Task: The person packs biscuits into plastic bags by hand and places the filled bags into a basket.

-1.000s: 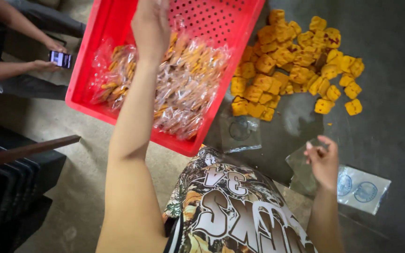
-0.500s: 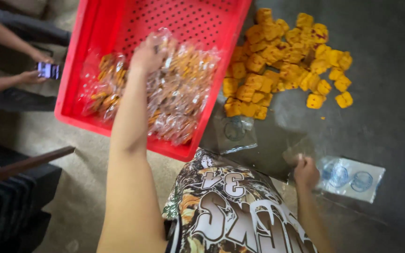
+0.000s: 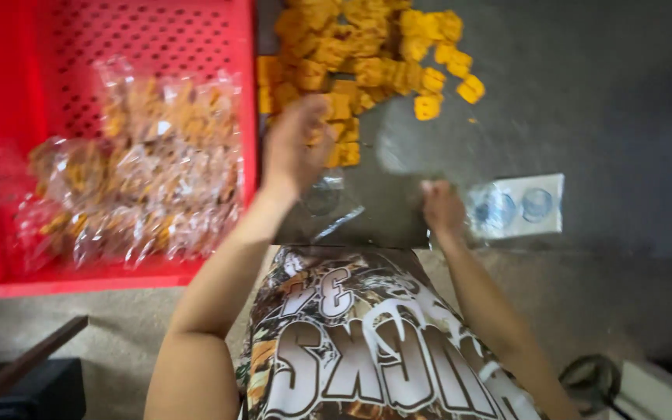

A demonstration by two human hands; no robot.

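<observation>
My left hand [image 3: 299, 144] is blurred and hovers over the near edge of a heap of orange snack pieces [image 3: 367, 54] on the grey table [image 3: 600, 101]; nothing shows in it. Just below it lies a flat clear bag [image 3: 327, 196]. My right hand [image 3: 441, 208] rests curled at the left end of a small stack of empty clear bags [image 3: 519, 204]; whether it pinches one is unclear. On the left, a red perforated crate [image 3: 79, 281] holds several clear bags filled with snacks [image 3: 141, 175].
A dark wooden bar [image 3: 25, 365] and a black object lie at the bottom left on the floor. A coiled cable [image 3: 593, 381] and a white edge [image 3: 659, 389] sit at the bottom right. My printed shirt fills the lower middle.
My left hand has left the crate and swung right to the snack heap. My right hand slid a little toward the stack of empty bags. The view has shifted right and closer.
</observation>
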